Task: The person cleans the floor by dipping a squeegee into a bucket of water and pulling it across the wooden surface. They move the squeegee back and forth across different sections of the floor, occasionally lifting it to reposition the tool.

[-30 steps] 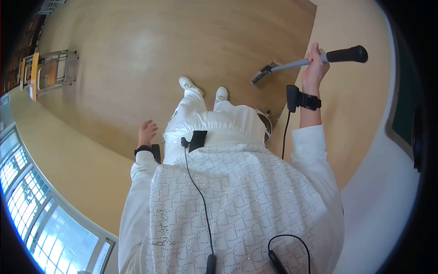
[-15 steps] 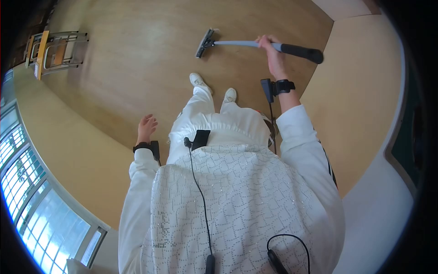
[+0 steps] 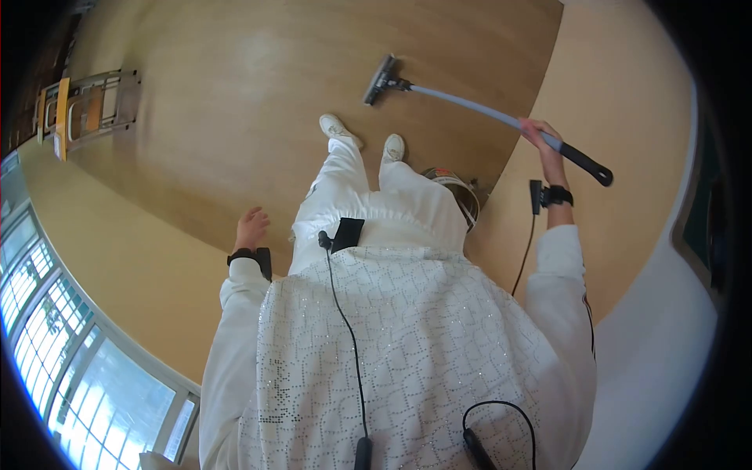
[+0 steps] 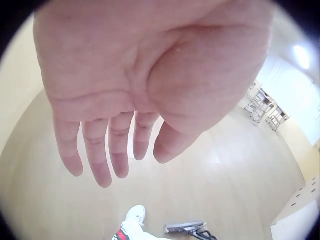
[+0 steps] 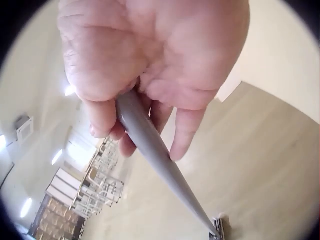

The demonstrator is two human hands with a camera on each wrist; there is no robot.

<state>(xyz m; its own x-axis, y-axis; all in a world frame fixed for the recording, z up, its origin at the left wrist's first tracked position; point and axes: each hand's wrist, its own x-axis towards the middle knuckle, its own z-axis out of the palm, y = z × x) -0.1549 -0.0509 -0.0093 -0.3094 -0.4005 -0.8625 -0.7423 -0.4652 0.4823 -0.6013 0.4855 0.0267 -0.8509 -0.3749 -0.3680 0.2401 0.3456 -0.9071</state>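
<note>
1. The long grey pole (image 3: 470, 106) slants down to the wooden floor (image 3: 235, 94). Its flat brush head (image 3: 381, 79) rests on the boards just past the white shoes (image 3: 338, 128).
2. The right hand (image 3: 537, 131) has its fingers wrapped round the pole, just above the black handle (image 3: 583, 160).
3. The right wrist view shows the pole is smooth and round (image 5: 160, 160).
4. The left hand (image 3: 252, 227) hangs loose, fingers straight, holding nothing. Its palm (image 4: 125, 75) fills the left wrist view.
5. Metal chairs (image 3: 86, 110) stand far off by the wall.
</note>
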